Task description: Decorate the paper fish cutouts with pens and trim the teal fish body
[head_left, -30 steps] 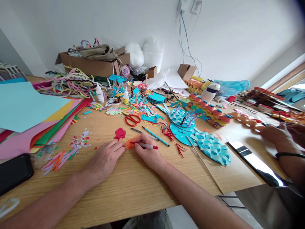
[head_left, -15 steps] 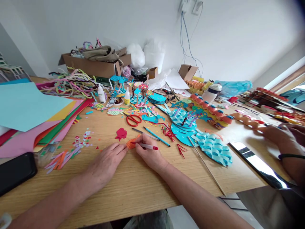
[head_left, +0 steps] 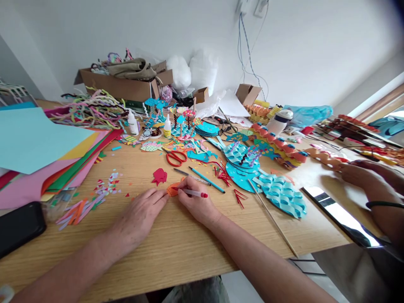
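A small orange paper cutout (head_left: 172, 190) lies on the table between my hands, partly covered by my fingers. My left hand (head_left: 143, 212) rests flat with outstretched fingers, their tips at the cutout's left edge. In my right hand (head_left: 198, 206) is a red pen (head_left: 195, 193) with a clear barrel, its tip down on the orange paper. Just beyond them lies a red paper fish (head_left: 159, 176). Red-handled scissors (head_left: 176, 158), a blue pencil (head_left: 206, 179) and a grey pen (head_left: 191, 176) lie behind my right hand.
Coloured paper sheets (head_left: 41, 143) and a black phone (head_left: 22, 227) are at left. Woven blue paper pieces (head_left: 282, 195), a wooden stick (head_left: 273, 219) and a shiny black strip (head_left: 341, 219) lie at right. Another person's hands (head_left: 356, 174) handle an egg-carton strip (head_left: 323, 158) at far right.
The view has shifted slightly. My left hand stays at the orange cutout, and the red pen remains on it in my right hand. The other person's hands have moved slightly left.
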{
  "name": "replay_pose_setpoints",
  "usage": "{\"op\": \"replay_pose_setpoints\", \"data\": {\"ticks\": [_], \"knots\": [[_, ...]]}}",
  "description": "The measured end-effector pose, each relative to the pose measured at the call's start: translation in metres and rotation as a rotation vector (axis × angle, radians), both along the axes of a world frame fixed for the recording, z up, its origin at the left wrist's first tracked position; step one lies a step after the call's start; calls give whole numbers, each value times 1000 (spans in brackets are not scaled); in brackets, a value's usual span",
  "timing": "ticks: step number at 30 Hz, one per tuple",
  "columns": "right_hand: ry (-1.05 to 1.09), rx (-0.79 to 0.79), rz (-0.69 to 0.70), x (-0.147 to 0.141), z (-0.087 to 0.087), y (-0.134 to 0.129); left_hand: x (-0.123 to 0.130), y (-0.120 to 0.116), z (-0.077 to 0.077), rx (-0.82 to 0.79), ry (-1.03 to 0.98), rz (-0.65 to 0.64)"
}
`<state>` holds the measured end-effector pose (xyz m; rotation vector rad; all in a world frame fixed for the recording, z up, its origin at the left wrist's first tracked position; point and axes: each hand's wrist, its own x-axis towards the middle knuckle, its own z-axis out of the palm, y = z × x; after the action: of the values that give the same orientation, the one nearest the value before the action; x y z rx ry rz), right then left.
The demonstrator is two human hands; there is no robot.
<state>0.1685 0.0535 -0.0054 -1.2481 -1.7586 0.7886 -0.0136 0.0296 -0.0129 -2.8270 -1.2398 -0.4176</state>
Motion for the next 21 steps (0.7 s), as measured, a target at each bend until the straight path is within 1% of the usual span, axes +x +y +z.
{"op": "replay_pose_setpoints", "data": {"ticks": [7,14,21], "knots": [[-36,6,-7,0,5,-2,1,0,4,-12,16,-12],[-31,2,5,1,2,-3,1,0,6,-20,33,1],[-21,-41,27,1,3,-4,1,0,5,4,8,-11]]}}
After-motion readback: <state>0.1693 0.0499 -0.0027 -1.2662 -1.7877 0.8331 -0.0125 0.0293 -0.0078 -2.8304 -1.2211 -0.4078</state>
